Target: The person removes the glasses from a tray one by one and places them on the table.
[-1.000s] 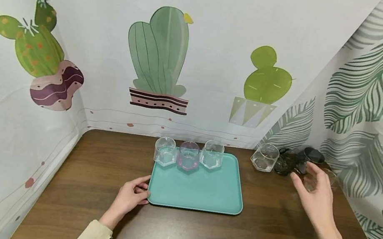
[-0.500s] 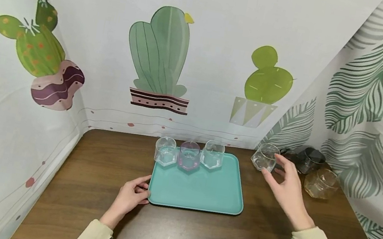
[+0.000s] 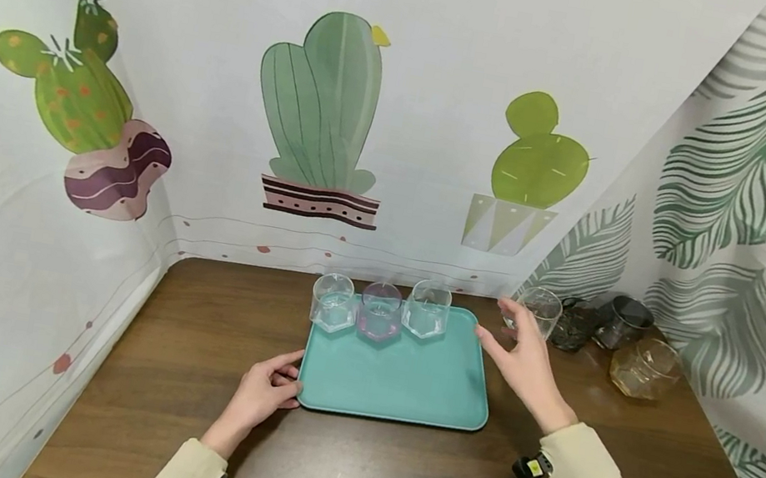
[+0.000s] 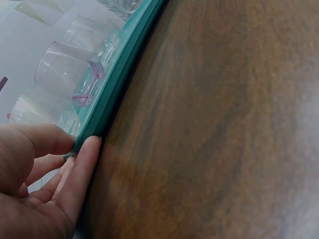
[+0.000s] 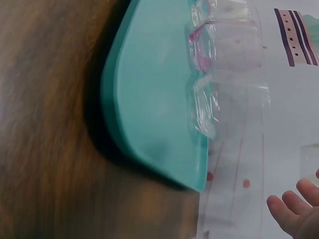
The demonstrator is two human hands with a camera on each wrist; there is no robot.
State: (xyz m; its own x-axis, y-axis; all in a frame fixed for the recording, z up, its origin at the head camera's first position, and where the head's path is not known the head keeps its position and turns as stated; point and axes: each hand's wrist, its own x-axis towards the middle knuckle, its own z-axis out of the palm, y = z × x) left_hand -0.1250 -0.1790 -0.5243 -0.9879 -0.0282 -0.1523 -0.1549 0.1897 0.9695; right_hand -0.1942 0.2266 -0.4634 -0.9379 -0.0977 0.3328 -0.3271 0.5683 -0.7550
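A turquoise tray [image 3: 398, 377] lies on the wooden table, with two clear glasses, the left one [image 3: 334, 303] and the right one [image 3: 428, 310], and a pale purple glass [image 3: 380, 312] in a row along its back edge. My left hand [image 3: 262, 392] holds the tray's front left corner, thumb and fingertips at the rim in the left wrist view. Beside the tray's right edge, my right hand [image 3: 522, 364] hovers with thumb and fingers spread and nothing between them. It overlaps a clear glass [image 3: 545, 307] behind it. In the right wrist view, some of its fingers [image 5: 284, 211] show at the lower right.
At the back right of the table stand a dark patterned glass [image 3: 574, 326], a dark grey glass [image 3: 623, 322] and an amber glass [image 3: 644, 369]. A printed cloth [image 3: 438, 138] hangs behind the table and along its sides.
My right hand has moved left, from the dark and amber glasses past the clear glass to the tray's right side. The left hand and the glasses have stayed in place.
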